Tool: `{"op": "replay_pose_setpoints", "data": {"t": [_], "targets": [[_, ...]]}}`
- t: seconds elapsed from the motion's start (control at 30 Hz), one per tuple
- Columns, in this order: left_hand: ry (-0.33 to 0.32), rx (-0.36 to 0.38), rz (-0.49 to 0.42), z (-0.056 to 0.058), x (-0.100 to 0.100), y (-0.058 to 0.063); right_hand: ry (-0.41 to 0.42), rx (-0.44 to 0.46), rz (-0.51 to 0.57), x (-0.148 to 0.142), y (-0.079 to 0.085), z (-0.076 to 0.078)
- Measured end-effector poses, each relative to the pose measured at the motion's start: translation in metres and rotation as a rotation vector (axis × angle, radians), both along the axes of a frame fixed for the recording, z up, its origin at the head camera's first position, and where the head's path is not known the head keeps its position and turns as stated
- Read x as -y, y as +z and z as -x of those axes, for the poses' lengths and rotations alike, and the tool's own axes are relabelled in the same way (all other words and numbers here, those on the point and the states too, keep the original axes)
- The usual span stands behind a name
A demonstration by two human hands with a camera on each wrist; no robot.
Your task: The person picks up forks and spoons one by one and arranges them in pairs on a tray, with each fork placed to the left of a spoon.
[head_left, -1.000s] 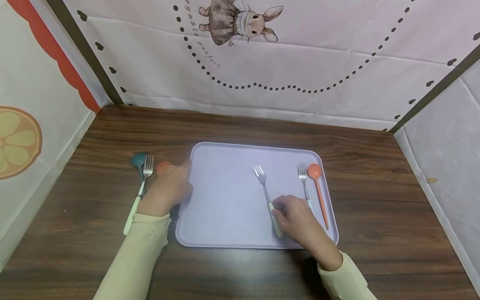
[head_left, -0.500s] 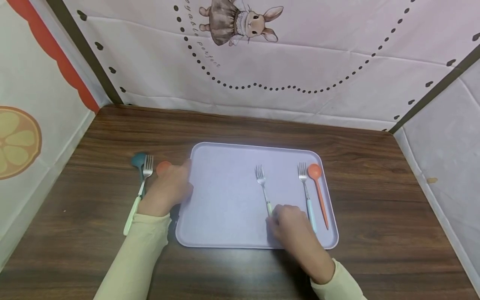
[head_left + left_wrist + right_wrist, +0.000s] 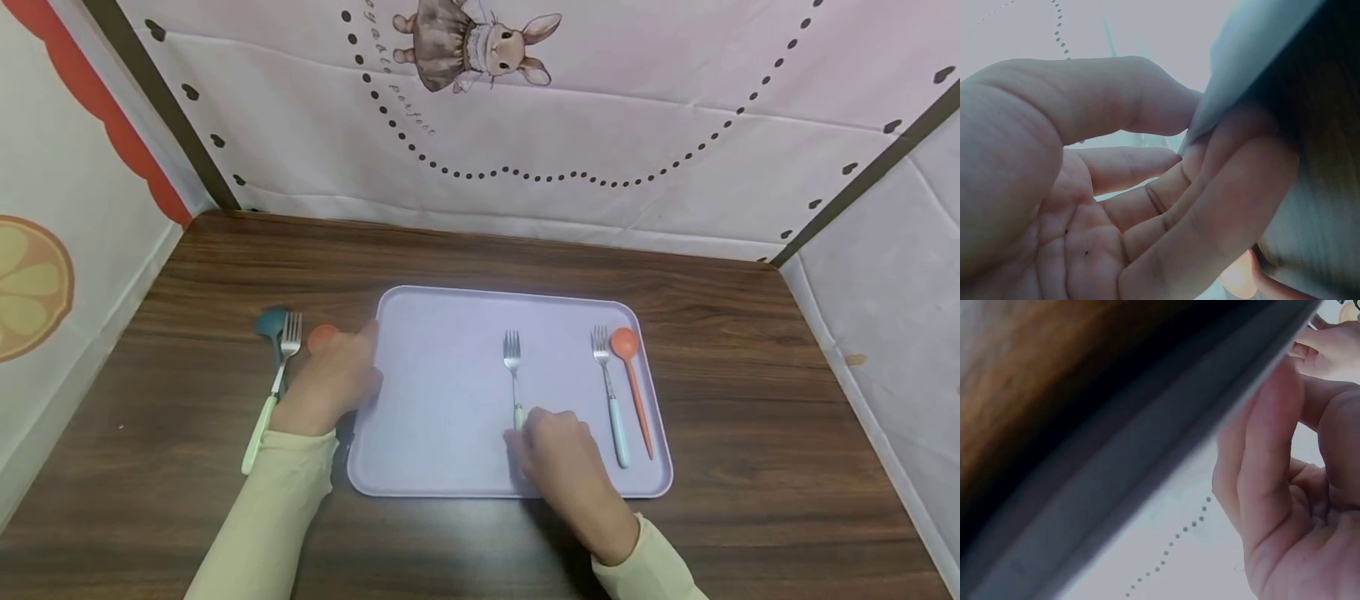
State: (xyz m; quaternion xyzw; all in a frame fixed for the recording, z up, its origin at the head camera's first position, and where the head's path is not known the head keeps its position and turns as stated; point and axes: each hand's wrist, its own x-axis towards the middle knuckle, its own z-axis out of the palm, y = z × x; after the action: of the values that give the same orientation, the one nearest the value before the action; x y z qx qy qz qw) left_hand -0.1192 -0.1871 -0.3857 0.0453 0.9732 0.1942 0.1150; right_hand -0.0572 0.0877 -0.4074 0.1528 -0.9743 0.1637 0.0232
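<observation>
At the tray's (image 3: 442, 392) nine o'clock, the left hand (image 3: 332, 377) is pinching its edge, hiding most of an orange spoon (image 3: 321, 335) (I'm judging by its shape). Near the tray's middle, a fork (image 3: 512, 357) is pointing toward twelve; at five, the right hand (image 3: 564, 457) is gripping its pale-green handle (image 3: 519, 414). It's looking light, stiff, probably slick-necked, so the handle is promising the surest hold. Fingers are covering its lower end.
</observation>
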Motion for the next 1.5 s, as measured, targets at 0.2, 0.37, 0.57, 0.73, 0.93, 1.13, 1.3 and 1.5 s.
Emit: {"op": "replay_pose_setpoints", "data": {"t": [0.2,0.37,0.57,0.73,0.93,1.13,1.3,1.5], "targets": [[0.000,0.015,-0.012,0.002,-0.001,-0.001,0.078,0.089,0.024,-0.004,0.006,-0.012],[0.007,0.032,-0.003,0.002,-0.001,0.001,0.161,0.157,0.007,-0.006,0.009,-0.019],[0.000,0.026,-0.004,0.001,-0.001,0.000,0.199,0.156,-0.004,-0.007,0.006,-0.017],[-0.002,0.016,0.009,0.001,-0.002,0.000,0.201,0.139,-0.002,-0.007,0.004,-0.014],[0.003,0.001,0.019,0.000,-0.003,0.000,0.180,0.105,0.017,-0.010,0.006,-0.013],[-0.006,-0.019,0.006,-0.001,-0.001,0.000,0.109,0.059,0.070,-0.018,0.012,-0.010],[-0.007,-0.011,-0.002,-0.001,-0.001,0.000,0.069,0.018,0.076,-0.026,0.014,-0.007],[-0.014,-0.037,0.016,0.000,-0.002,-0.002,0.030,-0.057,0.098,-0.039,0.017,-0.001]]}}
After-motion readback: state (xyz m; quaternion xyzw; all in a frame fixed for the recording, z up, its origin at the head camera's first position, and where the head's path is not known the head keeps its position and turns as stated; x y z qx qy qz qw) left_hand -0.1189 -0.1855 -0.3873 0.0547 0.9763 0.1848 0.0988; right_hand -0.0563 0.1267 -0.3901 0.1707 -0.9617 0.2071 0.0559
